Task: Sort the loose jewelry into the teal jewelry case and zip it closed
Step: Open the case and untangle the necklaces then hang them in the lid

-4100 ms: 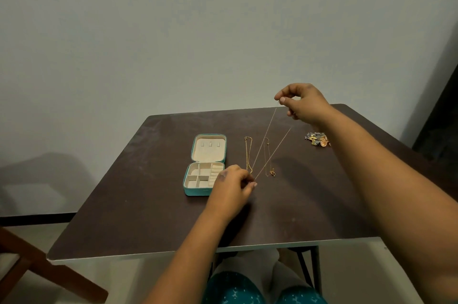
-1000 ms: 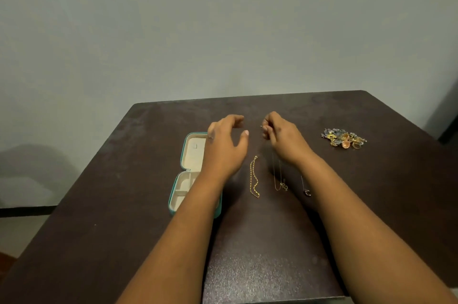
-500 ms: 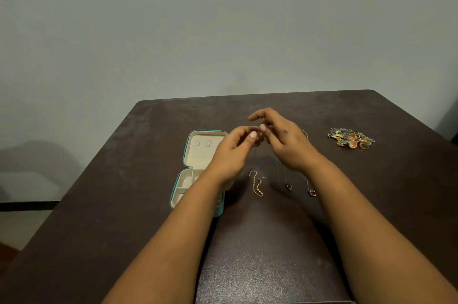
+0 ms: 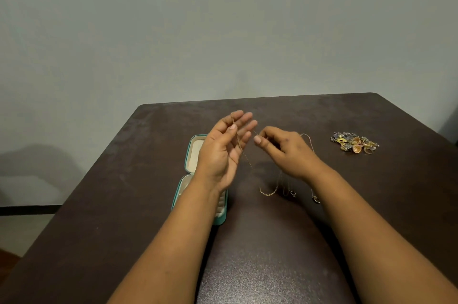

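Head cam is showing the teal jewelry case (image 4: 188, 155) lying open on the dark matte table (image 4: 124, 204), cream lining showing. Left hand (image 4: 223, 152) is hanging open, a thin gold chain (image 4: 244, 155) draping across its fingers; right hand's (image 4: 282, 152) grip is pinching that chain's other end. Next it's probably needing gathering into a compartment. Mixed trinket pile (image 4: 354, 142) is waiting far right.
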